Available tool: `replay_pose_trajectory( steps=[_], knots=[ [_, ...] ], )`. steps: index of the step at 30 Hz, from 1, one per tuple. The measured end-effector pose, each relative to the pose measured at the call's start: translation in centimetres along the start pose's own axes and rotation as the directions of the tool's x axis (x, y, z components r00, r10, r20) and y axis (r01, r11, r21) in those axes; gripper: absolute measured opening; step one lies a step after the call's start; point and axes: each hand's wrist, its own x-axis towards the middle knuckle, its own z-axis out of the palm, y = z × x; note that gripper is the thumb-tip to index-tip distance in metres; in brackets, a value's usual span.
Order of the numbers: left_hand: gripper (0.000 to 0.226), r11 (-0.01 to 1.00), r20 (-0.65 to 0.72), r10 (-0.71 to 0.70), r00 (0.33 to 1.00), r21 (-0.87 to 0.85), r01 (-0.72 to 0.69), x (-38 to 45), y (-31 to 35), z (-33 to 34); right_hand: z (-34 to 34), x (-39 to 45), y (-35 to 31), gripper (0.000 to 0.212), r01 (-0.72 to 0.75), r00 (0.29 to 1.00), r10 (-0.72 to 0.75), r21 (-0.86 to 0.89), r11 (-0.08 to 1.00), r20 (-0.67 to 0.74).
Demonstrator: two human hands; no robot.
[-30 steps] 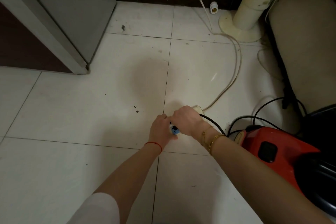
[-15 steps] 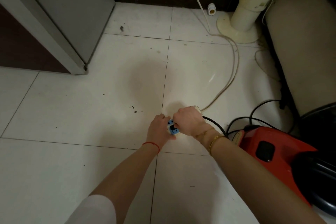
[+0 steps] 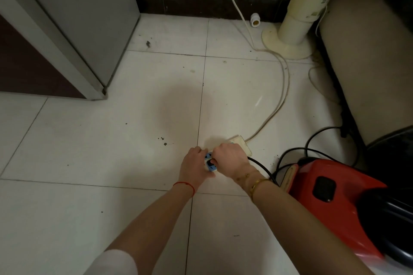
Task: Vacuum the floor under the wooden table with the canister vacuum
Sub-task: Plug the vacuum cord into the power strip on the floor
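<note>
The right hand (image 3: 230, 158) is curled over one end of a cream power strip (image 3: 242, 144) lying on the white tiled floor (image 3: 89, 152), its fingers folded down at a black plug (image 3: 210, 163) that sits in the strip's blue socket face (image 3: 211, 168); the fingertips themselves are hidden, so whether they pinch the plug or only press on it cannot be told. A black cord (image 3: 261, 167) runs out from under this hand's wrist toward 4 o'clock. The left hand (image 3: 194, 167), just beside the right at its 9 o'clock, has its fingers bent down against the near end of the strip, holding it to the floor; a red string bracelet (image 3: 184, 185) circles its wrist, and gold bracelets (image 3: 257, 183) circle the right wrist. At 3 o'clock from the hands, near them, the red canister vacuum (image 3: 335, 198) lies on the floor with a black button on its top and a black part at its right end, and loops of black cord lie behind it. From the strip's far end a cream cable (image 3: 283, 87) curves away toward 1 o'clock, past the round base of a cream tower fan (image 3: 297, 29) by the dark skirting board. A small white lamp socket (image 3: 254, 20) lies at 12 o'clock near the wall. A grey cabinet (image 3: 73, 18) stands at 10 o'clock, well apart from the hands, and a beige cushioned seat (image 3: 375, 62) fills the 2 o'clock side. Dark crumbs dot the tiles just left of the hands.
</note>
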Motion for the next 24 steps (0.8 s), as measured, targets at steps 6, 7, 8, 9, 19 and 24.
replay_pose_trajectory(
  steps=[6,7,8,9,19,24],
  knots=[
    [0.072,0.993,0.176,0.031,0.984,0.105,-0.05,-0.6,0.9,-1.8,0.6,0.2,0.2,0.023,-0.059,0.998,0.057,0.125,0.99,0.021],
    [0.073,0.99,0.18,0.045,0.983,0.123,-0.068,-0.7,1.3,-2.5,0.2,-0.4,0.6,0.028,-0.068,0.997,0.074,0.206,0.976,-0.022],
    [0.074,0.989,0.163,0.054,0.985,0.13,-0.076,-0.8,1.8,-3.3,-0.6,-1.2,1.1,0.034,-0.081,0.991,0.109,0.3,0.95,-0.077],
    [0.074,0.99,0.122,0.065,0.99,0.119,-0.079,-0.9,2.6,-4.2,-1.6,-2.0,1.8,0.039,-0.098,0.975,0.168,0.401,0.911,-0.144],
    [0.056,0.841,-0.078,0.535,0.841,-0.043,-0.539,-4.3,17.9,-8.3,-9.4,-18.7,10.9,0.031,-0.208,0.462,0.711,0.715,0.667,-0.529],
    [0.057,0.76,0.056,0.65,0.758,-0.015,-0.65,-7.9,23.7,-5.0,-9.2,-29.0,12.4,0.021,-0.339,0.343,0.715,0.63,0.699,-0.609]
  ],
)
